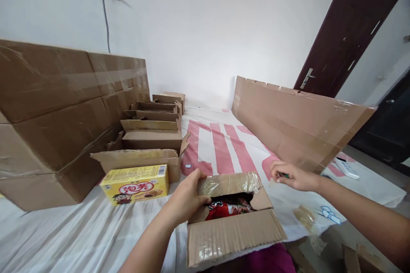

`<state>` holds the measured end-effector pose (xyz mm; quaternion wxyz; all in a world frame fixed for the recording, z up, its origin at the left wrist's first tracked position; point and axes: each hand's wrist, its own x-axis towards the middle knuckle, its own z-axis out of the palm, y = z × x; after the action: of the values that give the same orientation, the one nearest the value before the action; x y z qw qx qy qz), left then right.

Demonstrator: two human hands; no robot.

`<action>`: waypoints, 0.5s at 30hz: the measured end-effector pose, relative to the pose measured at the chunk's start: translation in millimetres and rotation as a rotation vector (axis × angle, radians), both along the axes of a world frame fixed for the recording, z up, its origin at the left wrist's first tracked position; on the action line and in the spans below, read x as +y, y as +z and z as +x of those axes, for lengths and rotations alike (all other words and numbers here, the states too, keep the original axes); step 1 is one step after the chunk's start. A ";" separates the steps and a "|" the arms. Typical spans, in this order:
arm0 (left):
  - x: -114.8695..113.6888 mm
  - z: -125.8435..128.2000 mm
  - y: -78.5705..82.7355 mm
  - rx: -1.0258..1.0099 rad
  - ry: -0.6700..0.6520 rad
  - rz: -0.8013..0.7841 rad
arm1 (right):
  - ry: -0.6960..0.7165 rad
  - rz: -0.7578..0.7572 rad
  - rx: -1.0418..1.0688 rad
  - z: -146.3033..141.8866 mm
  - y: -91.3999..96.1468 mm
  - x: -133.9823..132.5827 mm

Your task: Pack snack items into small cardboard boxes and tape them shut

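In front of me, a cardboard box point(237, 234) stands with its top flaps folded open. Red printed packets point(224, 209) show inside through the gap. My left hand point(188, 194) is closed on the box's left side, thumb over the edge of the rear flap. To the right of the box and above the sheet is my right hand point(296, 175), its fingers closed around a small dark green item point(283, 175). Most of that item is hidden by the fingers, so its kind is unclear. Clear tape clings to the box flaps.
A yellow snack box point(136, 185) lies to the left, before a row of open cartons point(152, 136). Stacked sealed cartons point(64, 106) form a wall at far left. A cardboard panel point(294, 119) stands at right. Crumpled tape point(306, 219) and blue-edged labels point(329, 214) lie near the right edge.
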<state>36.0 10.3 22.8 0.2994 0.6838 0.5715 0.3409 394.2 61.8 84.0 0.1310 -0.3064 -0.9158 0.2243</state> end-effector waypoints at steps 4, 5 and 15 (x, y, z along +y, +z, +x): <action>-1.7 1.8 -0.2 0.021 0.010 0.001 | -0.395 -0.199 -0.083 61.6 -33.7 -4.3; -2.1 3.0 0.1 0.025 0.009 0.003 | -0.485 -0.233 -0.147 73.9 -48.9 -8.1; -3.8 4.8 -3.0 -0.009 0.005 0.043 | -0.782 -0.053 -0.437 101.6 -132.2 -34.1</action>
<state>40.8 6.5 19.9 0.2864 0.6870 0.5644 0.3569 495.8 27.6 -48.2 0.0013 -0.6731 -0.7312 0.1113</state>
